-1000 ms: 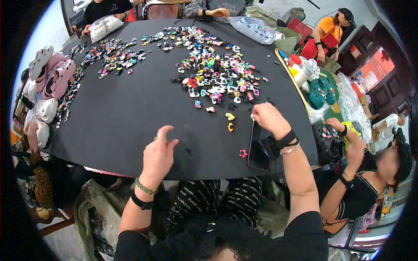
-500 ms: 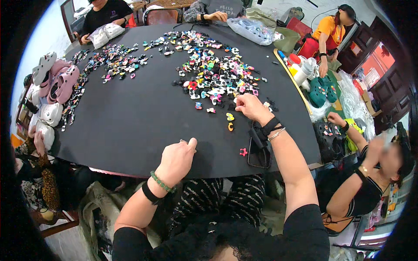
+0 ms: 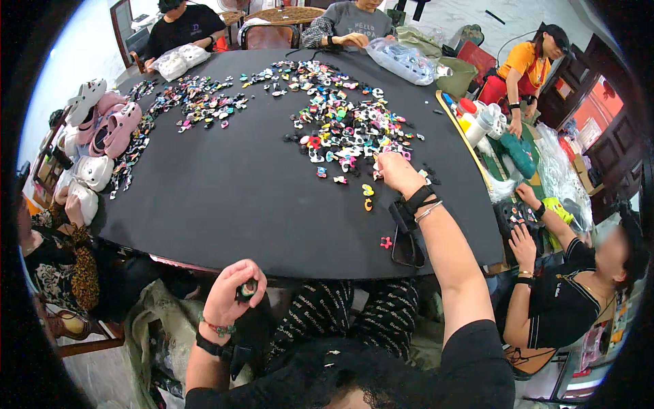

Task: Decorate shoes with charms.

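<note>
Hands apart: left hand (image 3: 233, 292), lower left, curled round a dark item (image 3: 246, 290); right hand (image 3: 400, 173), centre, at shoe charms (image 3: 364, 123), grip indeterminable. Charms likely light, rubbery; pinch rims.

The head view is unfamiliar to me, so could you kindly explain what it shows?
There is no machine here: a person works bare-handed, and a wide fisheye camera on their head looks down, so straight edges bend. On the black table lie heaps of small multicoloured charms, a pink star-shaped charm and a black rectangular phone. Pink and white clogs are piled at the left. The left hand, by the table's near edge, is closed around a small dark object, too unclear to name. The right hand reaches to the near side of the heaped charms; whether it grips one is unclear.
</note>
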